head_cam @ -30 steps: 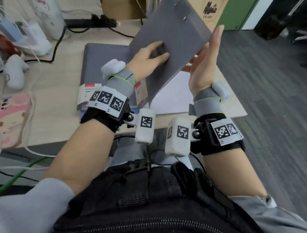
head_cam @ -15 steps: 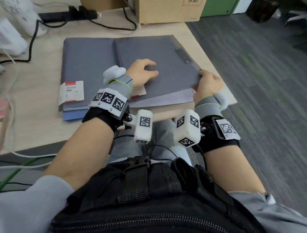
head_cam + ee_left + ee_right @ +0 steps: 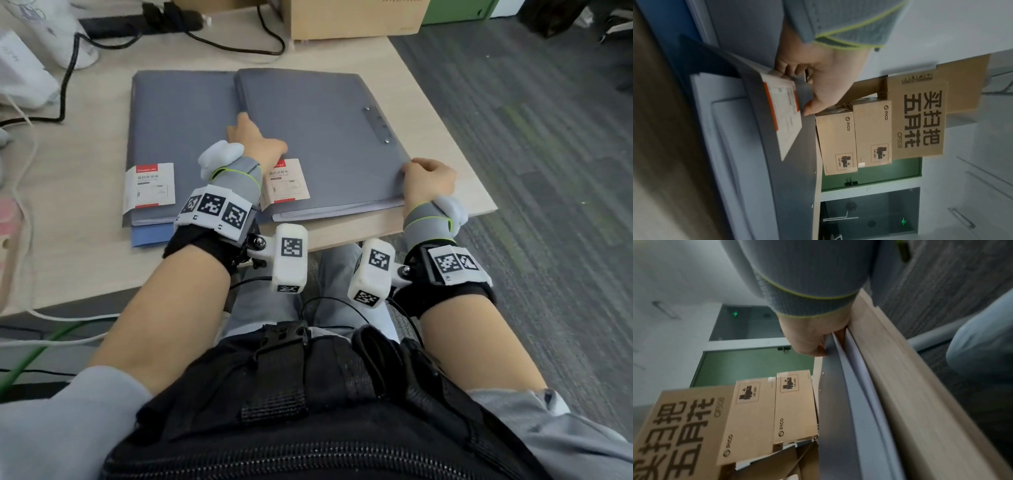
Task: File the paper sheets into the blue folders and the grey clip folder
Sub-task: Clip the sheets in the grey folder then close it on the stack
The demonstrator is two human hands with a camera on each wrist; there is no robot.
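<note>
Office — pale wooden desk (image 3: 78, 219), grey carpet floor (image 3: 534, 178), stacked cardboard boxes (image 3: 871, 133)

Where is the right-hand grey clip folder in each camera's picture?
Head: grey clip folder lies centre-right on the desk.
Left wrist: its cover runs down the middle.
Right wrist: its edge runs down the centre.
Shared landmark: cardboard boxes behind it.

Head view down onto desk (image 3: 85, 192), wrist views close, all sharing grey clip folder (image 3: 308, 120)

Wood-tone table (image 3: 78, 205), grey clip folder (image 3: 308, 137), blue folder (image 3: 147, 236).
</note>
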